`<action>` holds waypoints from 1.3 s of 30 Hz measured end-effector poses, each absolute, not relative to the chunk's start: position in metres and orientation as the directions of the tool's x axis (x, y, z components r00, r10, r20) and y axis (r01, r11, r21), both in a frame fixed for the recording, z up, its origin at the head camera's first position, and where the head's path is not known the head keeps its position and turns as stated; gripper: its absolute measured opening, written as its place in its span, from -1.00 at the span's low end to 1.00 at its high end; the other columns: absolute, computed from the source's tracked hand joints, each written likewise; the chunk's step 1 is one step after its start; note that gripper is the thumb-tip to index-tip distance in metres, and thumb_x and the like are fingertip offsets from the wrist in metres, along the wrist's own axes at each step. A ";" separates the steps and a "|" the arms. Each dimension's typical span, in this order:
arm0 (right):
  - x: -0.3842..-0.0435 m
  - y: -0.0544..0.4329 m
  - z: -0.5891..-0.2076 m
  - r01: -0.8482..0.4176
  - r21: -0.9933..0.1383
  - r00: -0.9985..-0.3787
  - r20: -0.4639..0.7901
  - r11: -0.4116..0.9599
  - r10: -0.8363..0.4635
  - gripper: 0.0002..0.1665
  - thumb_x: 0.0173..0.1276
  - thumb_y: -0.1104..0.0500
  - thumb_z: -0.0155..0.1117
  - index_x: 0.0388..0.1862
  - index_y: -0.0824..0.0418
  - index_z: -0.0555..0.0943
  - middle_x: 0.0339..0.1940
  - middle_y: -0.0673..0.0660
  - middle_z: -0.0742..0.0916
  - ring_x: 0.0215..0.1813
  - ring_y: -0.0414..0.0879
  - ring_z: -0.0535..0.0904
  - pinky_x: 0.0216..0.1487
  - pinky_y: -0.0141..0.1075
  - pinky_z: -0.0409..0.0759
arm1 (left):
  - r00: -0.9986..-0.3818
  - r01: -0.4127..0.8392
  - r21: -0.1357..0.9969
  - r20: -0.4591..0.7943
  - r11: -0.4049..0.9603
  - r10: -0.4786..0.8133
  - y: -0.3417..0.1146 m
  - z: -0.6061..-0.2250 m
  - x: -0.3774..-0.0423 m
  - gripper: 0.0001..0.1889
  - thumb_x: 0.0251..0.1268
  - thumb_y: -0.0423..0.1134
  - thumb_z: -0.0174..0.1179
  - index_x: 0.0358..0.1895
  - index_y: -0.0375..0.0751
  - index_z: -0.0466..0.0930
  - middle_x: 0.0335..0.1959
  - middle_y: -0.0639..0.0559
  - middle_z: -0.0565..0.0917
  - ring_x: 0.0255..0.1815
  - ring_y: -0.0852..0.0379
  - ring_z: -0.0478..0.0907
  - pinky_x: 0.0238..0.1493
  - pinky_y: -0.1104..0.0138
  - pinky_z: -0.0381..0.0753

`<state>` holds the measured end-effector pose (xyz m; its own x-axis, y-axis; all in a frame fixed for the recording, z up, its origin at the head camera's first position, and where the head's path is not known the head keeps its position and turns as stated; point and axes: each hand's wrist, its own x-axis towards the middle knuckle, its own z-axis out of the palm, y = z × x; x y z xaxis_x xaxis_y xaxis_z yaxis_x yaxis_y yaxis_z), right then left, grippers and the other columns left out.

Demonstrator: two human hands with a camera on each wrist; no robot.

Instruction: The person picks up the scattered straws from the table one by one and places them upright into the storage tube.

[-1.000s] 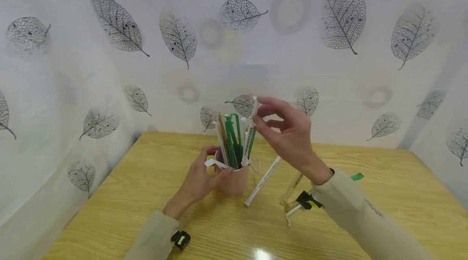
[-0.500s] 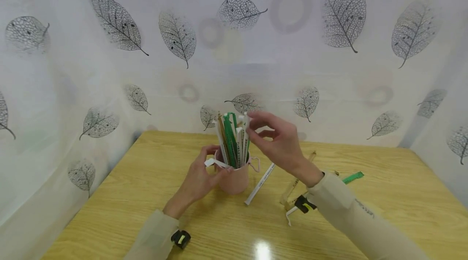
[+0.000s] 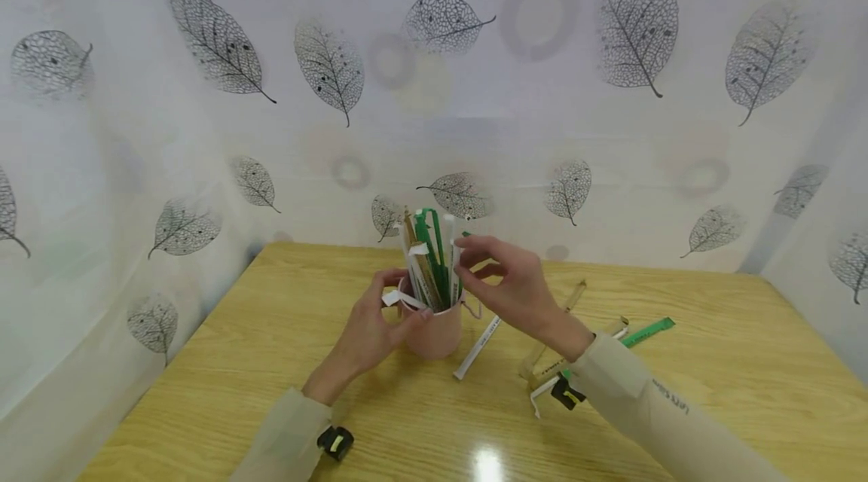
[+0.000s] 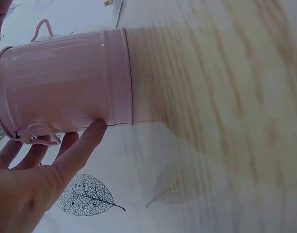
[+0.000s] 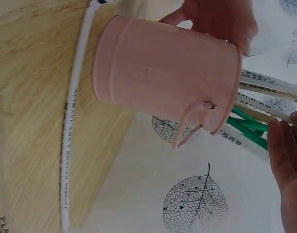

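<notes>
A pink metal bucket (image 3: pixel 434 335) with small wire handles stands upright on the table. Several long wrapped straws in white, green (image 3: pixel 441 241) and brown stick up out of it. My left hand (image 3: pixel 369 335) grips the bucket's left side, its thumb at the rim; in the left wrist view, fingers (image 4: pixel 83 150) lie against the wall. One white strip (image 3: pixel 404 300) lies across the rim by that thumb. At the bucket's right, my right hand (image 3: pixel 511 282) pinches a white wrapped straw (image 3: pixel 455 271) near its upper part. That straw's lower end is inside the bucket.
One white wrapped straw (image 3: pixel 478 350) lies on the wooden table (image 3: pixel 271 331) right of the bucket. Farther right are brown straws (image 3: pixel 536 354), a green one (image 3: pixel 649 332) and a bent white one (image 3: pixel 539 392), partly under my right forearm. A leaf-patterned curtain (image 3: pixel 468 128) hangs behind.
My right hand has come down and left with the white straw, from above the bucket to beside its rim. Another straw in the bucket now leans left. The left hand stays put.
</notes>
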<state>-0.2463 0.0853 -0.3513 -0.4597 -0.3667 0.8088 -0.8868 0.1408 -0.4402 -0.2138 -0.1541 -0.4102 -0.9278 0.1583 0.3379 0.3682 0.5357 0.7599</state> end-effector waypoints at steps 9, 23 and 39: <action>-0.251 0.096 -0.360 -0.893 -0.412 -0.449 0.788 0.181 -0.422 -0.47 0.20 0.57 0.36 0.18 0.40 0.59 -0.26 0.22 0.81 -0.27 -0.02 0.78 -0.32 -0.39 0.74 | -0.938 0.343 0.773 0.312 0.533 0.152 -0.156 -0.411 -0.214 -0.25 0.25 0.11 0.40 0.42 0.00 0.27 0.32 -0.03 0.53 0.36 -0.07 0.49 0.30 -0.05 0.56; -0.241 0.162 -0.349 -0.870 -0.354 -0.488 0.516 0.344 -0.704 -0.67 0.27 0.48 0.36 -0.06 0.17 0.73 -0.26 0.01 0.82 -0.29 -0.24 0.73 -0.35 -0.46 0.69 | -0.935 0.350 0.753 0.323 0.558 0.151 -0.155 -0.412 -0.215 -0.24 0.23 0.13 0.39 0.41 -0.03 0.29 0.30 -0.04 0.55 0.32 -0.04 0.51 0.24 -0.03 0.57; -0.218 0.230 -0.388 -0.773 -0.321 -0.586 0.027 0.548 -0.810 -0.70 0.21 0.37 0.39 -0.21 -0.01 0.72 -0.29 -0.16 0.76 -0.25 -0.37 0.63 -0.30 -0.37 0.64 | -0.914 0.399 0.737 0.367 0.545 0.174 -0.157 -0.414 -0.217 -0.27 0.25 0.03 0.42 0.40 -0.08 0.29 0.26 -0.09 0.58 0.30 -0.06 0.54 0.21 -0.01 0.61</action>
<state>-0.2175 0.2303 -0.3876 -0.5856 -0.8101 0.0272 -0.7725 0.5476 -0.3214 -0.2166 -0.1567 -0.4137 -0.9140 0.1736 0.3668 0.3994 0.5450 0.7372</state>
